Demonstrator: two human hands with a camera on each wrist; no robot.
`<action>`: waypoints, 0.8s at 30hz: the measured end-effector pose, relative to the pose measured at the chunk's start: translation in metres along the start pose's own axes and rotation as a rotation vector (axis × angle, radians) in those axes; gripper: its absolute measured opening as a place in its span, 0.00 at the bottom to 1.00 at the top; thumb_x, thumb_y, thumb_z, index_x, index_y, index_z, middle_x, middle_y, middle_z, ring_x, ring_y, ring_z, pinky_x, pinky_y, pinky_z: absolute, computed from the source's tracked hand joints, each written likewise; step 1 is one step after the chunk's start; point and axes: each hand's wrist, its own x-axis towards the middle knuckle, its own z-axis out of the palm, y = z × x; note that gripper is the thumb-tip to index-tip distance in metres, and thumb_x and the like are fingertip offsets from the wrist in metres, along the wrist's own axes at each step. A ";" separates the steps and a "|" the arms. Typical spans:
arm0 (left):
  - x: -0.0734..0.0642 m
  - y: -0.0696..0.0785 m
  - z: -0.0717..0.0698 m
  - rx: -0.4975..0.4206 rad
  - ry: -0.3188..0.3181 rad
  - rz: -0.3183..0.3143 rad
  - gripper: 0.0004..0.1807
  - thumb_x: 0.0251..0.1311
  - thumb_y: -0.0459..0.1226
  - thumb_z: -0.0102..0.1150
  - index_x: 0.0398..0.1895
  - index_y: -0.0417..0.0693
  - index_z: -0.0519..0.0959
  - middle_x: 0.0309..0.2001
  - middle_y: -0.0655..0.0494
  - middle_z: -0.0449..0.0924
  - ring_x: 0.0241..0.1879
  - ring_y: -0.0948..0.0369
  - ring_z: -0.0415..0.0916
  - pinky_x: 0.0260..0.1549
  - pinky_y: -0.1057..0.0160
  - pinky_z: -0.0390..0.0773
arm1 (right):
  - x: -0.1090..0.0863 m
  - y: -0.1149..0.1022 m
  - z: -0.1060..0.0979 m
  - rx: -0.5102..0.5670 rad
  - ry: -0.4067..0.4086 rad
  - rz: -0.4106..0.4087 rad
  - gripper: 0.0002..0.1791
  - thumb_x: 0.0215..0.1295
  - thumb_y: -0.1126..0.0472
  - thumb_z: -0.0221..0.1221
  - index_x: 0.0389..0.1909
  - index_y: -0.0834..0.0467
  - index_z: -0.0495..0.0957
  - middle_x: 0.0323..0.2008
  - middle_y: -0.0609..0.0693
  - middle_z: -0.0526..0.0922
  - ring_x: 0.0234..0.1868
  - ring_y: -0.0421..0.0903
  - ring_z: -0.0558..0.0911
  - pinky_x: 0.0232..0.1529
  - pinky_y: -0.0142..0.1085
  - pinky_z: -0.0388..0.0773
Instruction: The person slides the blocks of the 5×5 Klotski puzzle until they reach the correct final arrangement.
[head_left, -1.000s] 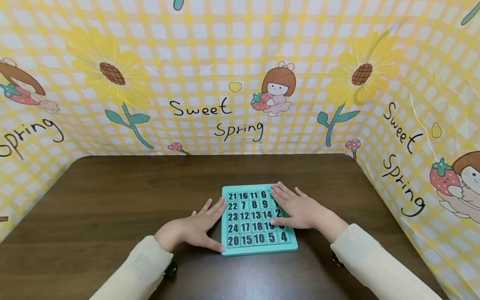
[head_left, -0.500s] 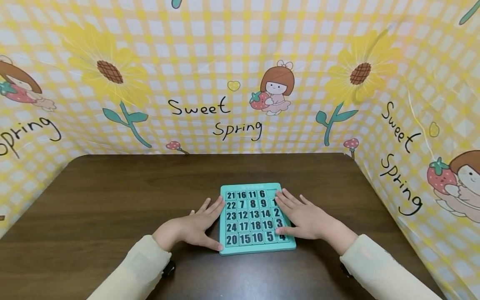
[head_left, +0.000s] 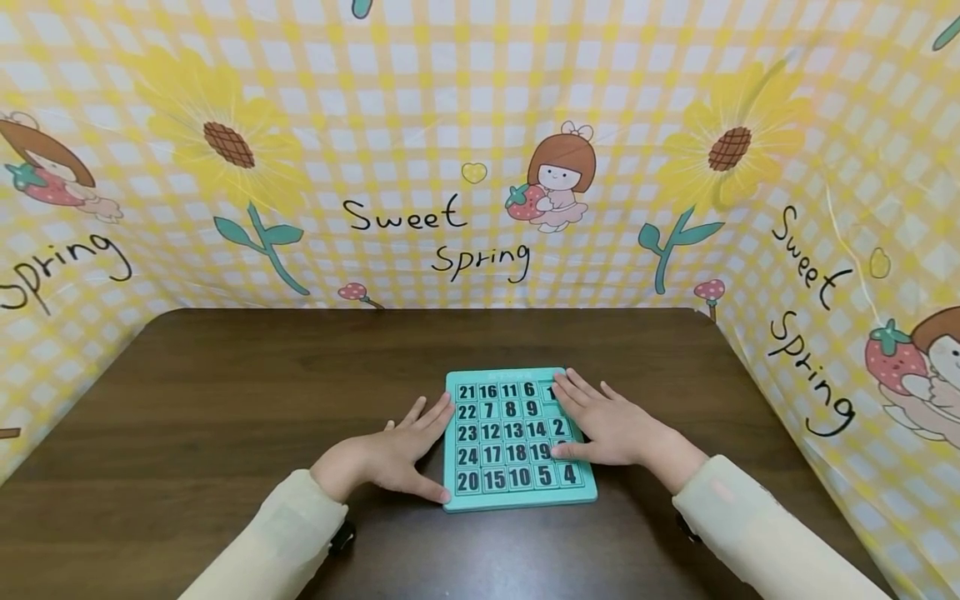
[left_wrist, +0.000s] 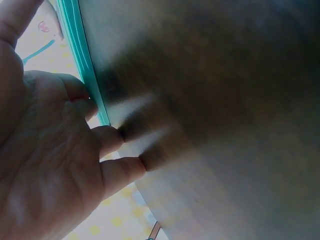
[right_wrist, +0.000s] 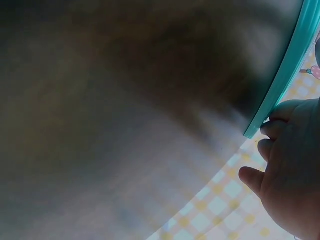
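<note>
A teal number slide puzzle (head_left: 521,502) lies flat on the brown table, its black-numbered tiles set in rows. The 1 tile (head_left: 550,393) is in the top right corner, and the gap lies below it, beside the 9 tile (head_left: 532,409). My left hand (head_left: 390,460) braces the puzzle's left edge, fingers spread straight, thumb at the lower left corner. My right hand (head_left: 611,427) reaches over the right side, its straight fingertips at the 1 tile and its thumb partly covering the 3 tile. Both wrist views show the puzzle's teal side (left_wrist: 86,60) close against the fingers.
The dark wooden table (head_left: 300,350) spreads around the puzzle. A yellow checked cloth (head_left: 420,125) with flowers and cartoon figures stands behind the table and along its sides. Pale sleeves (head_left: 277,525) cover both forearms.
The right hand slid down the puzzle's right side, then back up. The 1 tile moved up into the top right corner, leaving the gap beneath it. The left hand stayed put.
</note>
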 end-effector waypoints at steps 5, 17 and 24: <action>0.000 0.001 0.001 0.006 0.000 0.001 0.65 0.54 0.61 0.68 0.81 0.48 0.35 0.81 0.54 0.23 0.79 0.44 0.21 0.66 0.24 0.40 | 0.004 0.002 -0.001 0.005 -0.008 0.006 0.54 0.66 0.28 0.49 0.79 0.61 0.45 0.81 0.56 0.42 0.81 0.55 0.40 0.74 0.64 0.47; 0.005 0.002 0.001 0.004 -0.008 0.006 0.65 0.54 0.60 0.67 0.81 0.48 0.35 0.81 0.54 0.22 0.79 0.44 0.20 0.66 0.24 0.39 | -0.010 0.002 -0.001 0.016 0.001 -0.021 0.57 0.64 0.25 0.49 0.79 0.60 0.45 0.81 0.54 0.41 0.81 0.55 0.38 0.74 0.64 0.47; 0.002 0.003 0.000 0.001 -0.003 -0.005 0.65 0.53 0.60 0.68 0.81 0.48 0.35 0.81 0.53 0.23 0.79 0.43 0.21 0.66 0.23 0.39 | -0.038 -0.009 0.005 0.005 0.020 -0.064 0.58 0.62 0.23 0.49 0.79 0.59 0.47 0.81 0.54 0.43 0.81 0.54 0.41 0.74 0.63 0.50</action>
